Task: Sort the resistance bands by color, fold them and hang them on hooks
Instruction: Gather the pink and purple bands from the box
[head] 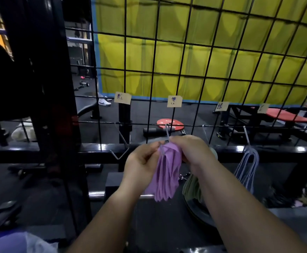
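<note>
A folded purple resistance band (167,174) hangs in pleats from the second wire hook (167,133) on the black grid panel (185,70). My left hand (141,161) pinches its top left edge at the hook's tip. My right hand (191,152) grips the top right of the fold. An empty hook (120,141) hangs to the left. Pale lavender looped bands (247,167) hang from a hook on the right. A green band (191,187) hangs behind my right forearm, mostly hidden.
Paper labels (174,101) are clipped to the grid above each hook. A black steel rail (98,149) crosses behind the hooks. Purple material with clear plastic (19,241) lies at the bottom left. Behind the grid are a red weight plate (170,123), benches and a yellow curtain (203,52).
</note>
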